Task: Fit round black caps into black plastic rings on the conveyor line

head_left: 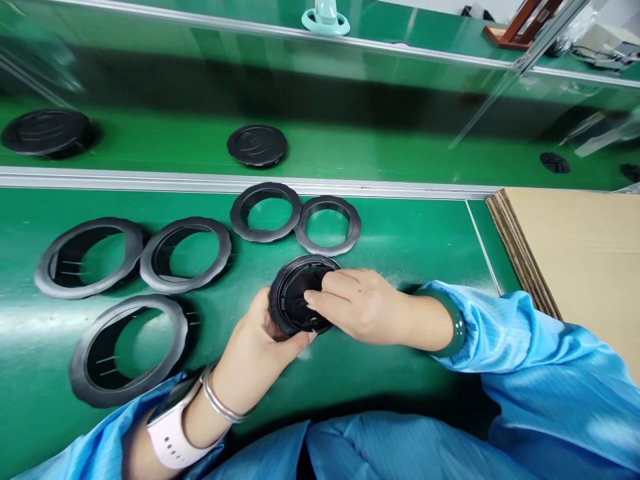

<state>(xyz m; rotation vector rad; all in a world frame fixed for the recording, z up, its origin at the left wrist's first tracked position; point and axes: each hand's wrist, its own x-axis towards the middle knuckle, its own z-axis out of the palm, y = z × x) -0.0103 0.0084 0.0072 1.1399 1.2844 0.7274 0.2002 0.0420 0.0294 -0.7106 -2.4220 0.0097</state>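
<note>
A round black plastic part [286,300], with a raised rim and a recessed inside, is tilted toward me over the bench. My left hand [260,343] grips it from the left, thumb along the lower edge and the other fingers mostly hidden behind. At the recess is my right hand [363,303], its fingers bent together and reaching inside the rim; whatever they pinch is hidden. Just beyond the part lie two touching black rings, a right one [355,227] and a left one [240,217]. Larger black rings rest left of my hands, including a near one [83,373].
A metal rail [150,180] divides the green bench [410,233] from a strip behind it, where a black round cap [257,145] and a bigger black cap [45,132] lie. Stacked cardboard sheets [590,247] occupy the right side. A glass-like panel and a metal frame rise behind.
</note>
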